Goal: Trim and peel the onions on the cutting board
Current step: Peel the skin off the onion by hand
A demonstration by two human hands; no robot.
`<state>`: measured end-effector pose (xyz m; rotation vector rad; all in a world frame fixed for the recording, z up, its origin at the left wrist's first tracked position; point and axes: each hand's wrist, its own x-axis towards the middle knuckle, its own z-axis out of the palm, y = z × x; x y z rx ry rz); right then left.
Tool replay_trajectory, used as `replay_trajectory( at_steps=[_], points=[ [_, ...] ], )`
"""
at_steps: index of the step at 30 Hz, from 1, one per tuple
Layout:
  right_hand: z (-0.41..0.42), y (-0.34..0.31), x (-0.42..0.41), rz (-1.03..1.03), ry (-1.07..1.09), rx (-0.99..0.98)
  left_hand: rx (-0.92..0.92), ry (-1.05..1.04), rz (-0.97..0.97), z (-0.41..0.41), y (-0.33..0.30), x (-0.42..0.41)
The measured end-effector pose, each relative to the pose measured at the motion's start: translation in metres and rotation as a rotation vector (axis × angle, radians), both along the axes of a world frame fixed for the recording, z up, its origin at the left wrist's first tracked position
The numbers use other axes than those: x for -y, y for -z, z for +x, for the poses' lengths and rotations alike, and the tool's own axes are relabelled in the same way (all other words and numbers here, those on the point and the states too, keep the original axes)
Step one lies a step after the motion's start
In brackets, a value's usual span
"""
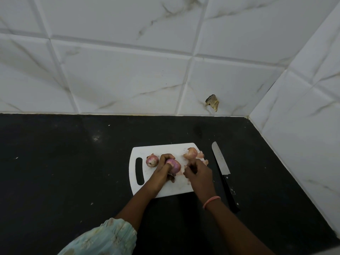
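Observation:
A white cutting board point(147, 183) with a handle slot lies on the black counter. My left hand point(161, 172) grips a purple, partly peeled onion point(174, 165) at the board's middle. My right hand point(198, 172) is beside that onion, fingers curled and pinching pale skin at its right side. A second onion point(152, 160), with its skin on, sits to the left of my left hand. A third, tan onion point(191, 153) rests at the board's far right corner among loose peels point(202, 157).
A knife point(221, 167) with a black handle lies on the counter just right of the board, blade pointing away. The black counter point(73, 172) meets white tiled walls behind and on the right. A chipped hole point(213, 102) marks the back wall.

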<state>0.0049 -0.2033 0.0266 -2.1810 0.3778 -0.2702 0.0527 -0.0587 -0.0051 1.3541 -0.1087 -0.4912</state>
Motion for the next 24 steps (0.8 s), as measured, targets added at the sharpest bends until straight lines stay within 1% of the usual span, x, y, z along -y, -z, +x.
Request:
replay_trajectory(
  at_steps=[3,5,8,9,11,13,19,24],
  points=[
    [-0.002,0.001,0.010,0.013,0.092,0.008,0.004,0.007,-0.023,0.000,0.004,-0.001],
    [-0.003,0.002,0.013,-0.029,0.118,0.047,0.015,0.011,-0.026,-0.001,0.005,-0.001],
    [-0.004,0.000,0.011,-0.199,0.066,0.147,0.035,0.019,-0.018,-0.001,0.004,-0.001],
    [-0.004,-0.003,0.007,-0.220,0.020,0.168,0.039,0.020,-0.013,-0.001,0.004,-0.001],
    [-0.003,-0.008,-0.001,-0.170,-0.095,0.157,0.060,0.032,-0.005,-0.002,0.002,0.000],
    [-0.002,-0.009,-0.008,-0.129,-0.165,0.134,0.076,0.041,0.003,-0.003,0.001,0.001],
    [0.000,-0.011,-0.010,-0.099,-0.164,0.125,0.084,0.016,-0.004,-0.006,-0.001,0.003],
    [0.001,-0.014,-0.006,-0.153,-0.182,0.100,0.107,0.004,0.013,-0.005,0.001,0.004]
  ],
)
